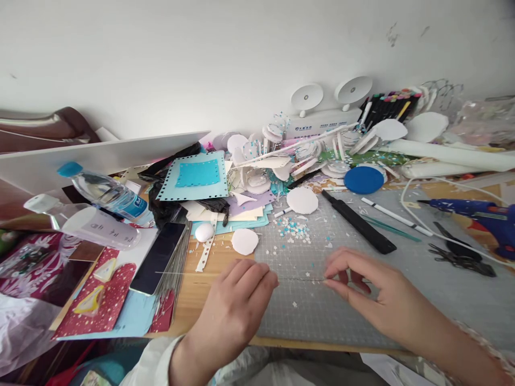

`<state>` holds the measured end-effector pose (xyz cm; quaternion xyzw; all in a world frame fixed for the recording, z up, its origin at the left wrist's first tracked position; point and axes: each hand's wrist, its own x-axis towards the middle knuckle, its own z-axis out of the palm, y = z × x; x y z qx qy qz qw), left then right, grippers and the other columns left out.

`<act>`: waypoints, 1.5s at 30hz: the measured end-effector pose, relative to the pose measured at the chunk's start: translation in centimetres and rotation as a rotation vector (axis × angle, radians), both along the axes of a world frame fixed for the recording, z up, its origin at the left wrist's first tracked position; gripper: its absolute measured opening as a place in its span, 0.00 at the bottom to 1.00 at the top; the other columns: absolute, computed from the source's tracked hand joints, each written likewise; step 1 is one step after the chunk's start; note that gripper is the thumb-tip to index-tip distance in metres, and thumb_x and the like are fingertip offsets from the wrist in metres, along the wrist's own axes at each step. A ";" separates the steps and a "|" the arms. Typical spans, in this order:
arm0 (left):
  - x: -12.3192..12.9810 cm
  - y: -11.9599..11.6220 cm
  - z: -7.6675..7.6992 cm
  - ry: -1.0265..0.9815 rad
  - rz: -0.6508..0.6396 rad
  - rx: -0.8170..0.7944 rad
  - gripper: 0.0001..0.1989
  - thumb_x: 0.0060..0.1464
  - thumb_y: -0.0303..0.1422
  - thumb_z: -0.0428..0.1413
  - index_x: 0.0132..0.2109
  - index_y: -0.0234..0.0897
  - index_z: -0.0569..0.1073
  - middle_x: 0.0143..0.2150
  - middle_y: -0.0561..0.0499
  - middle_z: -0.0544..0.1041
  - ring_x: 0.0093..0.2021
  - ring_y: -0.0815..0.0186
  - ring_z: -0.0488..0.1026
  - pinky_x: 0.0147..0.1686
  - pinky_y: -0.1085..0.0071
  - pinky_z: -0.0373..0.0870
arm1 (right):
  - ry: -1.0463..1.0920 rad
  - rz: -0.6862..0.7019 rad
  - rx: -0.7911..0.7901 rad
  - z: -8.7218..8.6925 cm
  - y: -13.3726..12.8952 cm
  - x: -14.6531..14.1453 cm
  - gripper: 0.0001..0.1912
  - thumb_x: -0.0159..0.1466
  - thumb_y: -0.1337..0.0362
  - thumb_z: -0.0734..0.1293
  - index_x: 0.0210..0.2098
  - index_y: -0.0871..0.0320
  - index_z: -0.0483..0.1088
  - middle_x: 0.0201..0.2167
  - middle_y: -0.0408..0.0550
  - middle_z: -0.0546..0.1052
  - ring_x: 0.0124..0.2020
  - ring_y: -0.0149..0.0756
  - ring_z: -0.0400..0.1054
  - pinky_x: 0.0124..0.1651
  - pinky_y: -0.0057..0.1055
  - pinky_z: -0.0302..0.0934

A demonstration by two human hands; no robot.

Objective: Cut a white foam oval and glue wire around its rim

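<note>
A thin wire (300, 279) stretches level between my hands, low over the grey cutting mat (298, 321). My left hand (239, 295) is closed on it, and one end sticks out leftward above the phone (159, 260). Thumb and fingertips of my right hand (364, 281) pinch the wire's other part; those fingers are slightly blurred. The wire looks twisted between the hands. Small white and blue star pieces (292, 229) lie scattered beyond it. Nearby are a white paper disc (244, 241) and a white egg-shaped piece (204, 232).
A black-handled tool (358, 222), teal tweezers (392, 228), black scissors (462, 252) and a blue glue gun (478, 214) lie on the right. White paper pieces crowd the back. Two bottles, a spray bottle (100, 225) and a water bottle (112, 195), lean at left.
</note>
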<state>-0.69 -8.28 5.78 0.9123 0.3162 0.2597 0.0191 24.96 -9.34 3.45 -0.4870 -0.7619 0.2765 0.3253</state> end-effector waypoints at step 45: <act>-0.6 0.3 1.6 0.055 -0.020 -0.030 0.11 0.65 0.21 0.44 0.41 0.34 0.71 0.36 0.50 0.76 0.37 0.64 0.68 0.40 0.65 0.59 | -0.075 0.218 -0.197 0.4 -0.2 0.7 0.04 0.67 0.66 0.64 0.35 0.53 0.68 0.32 0.41 0.73 0.29 0.28 0.67 0.33 0.26 0.65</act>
